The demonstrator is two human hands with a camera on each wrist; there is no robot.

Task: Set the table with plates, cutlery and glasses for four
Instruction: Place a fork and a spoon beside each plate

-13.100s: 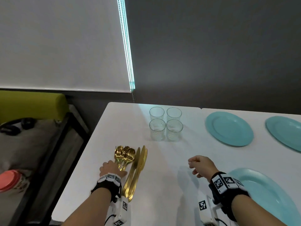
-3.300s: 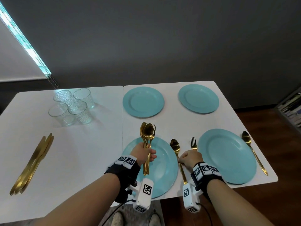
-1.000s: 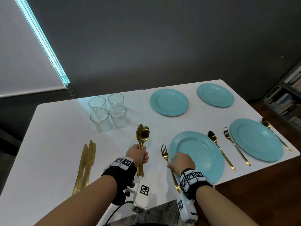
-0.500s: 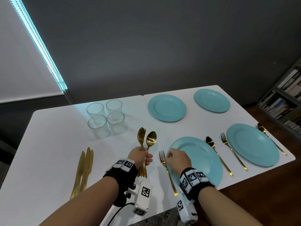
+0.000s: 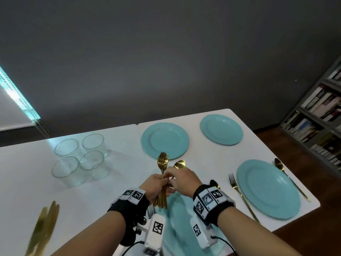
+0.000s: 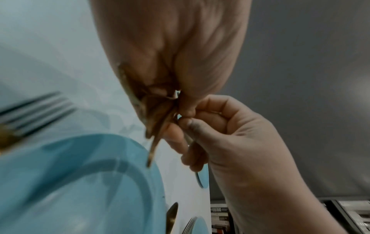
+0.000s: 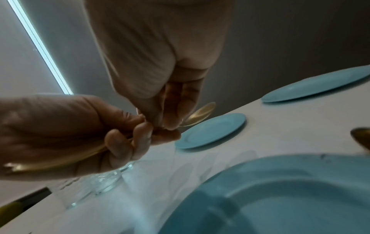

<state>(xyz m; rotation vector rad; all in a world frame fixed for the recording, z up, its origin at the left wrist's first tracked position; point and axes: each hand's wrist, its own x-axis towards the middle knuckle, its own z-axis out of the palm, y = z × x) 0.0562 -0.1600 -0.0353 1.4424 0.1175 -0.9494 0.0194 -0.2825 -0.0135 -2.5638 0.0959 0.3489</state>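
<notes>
My left hand (image 5: 160, 184) grips a bundle of gold cutlery (image 5: 163, 161) upright above the near teal plate (image 5: 178, 220), fork tines on top. My right hand (image 5: 172, 179) has come up against it and pinches one gold spoon (image 5: 179, 165) by the neck. In the right wrist view the spoon bowl (image 7: 200, 114) sticks out past my right fingers (image 7: 172, 114), and the left hand (image 7: 60, 126) is wrapped round the handles (image 7: 50, 161). A laid fork (image 6: 30, 110) lies left of the near plate (image 6: 80, 182).
Two bare teal plates (image 5: 165, 140) (image 5: 221, 129) sit at the far side. The near right plate (image 5: 268, 188) has a fork (image 5: 238, 193) and a spoon (image 5: 289, 179) beside it. Several glasses (image 5: 79, 157) stand at the left, gold knives (image 5: 44, 226) at the near left. A bookshelf (image 5: 317, 126) stands to the right.
My right hand has left the fork lying on the table and moved up to the bundle, where it now pinches a spoon. The left hand has stayed put.
</notes>
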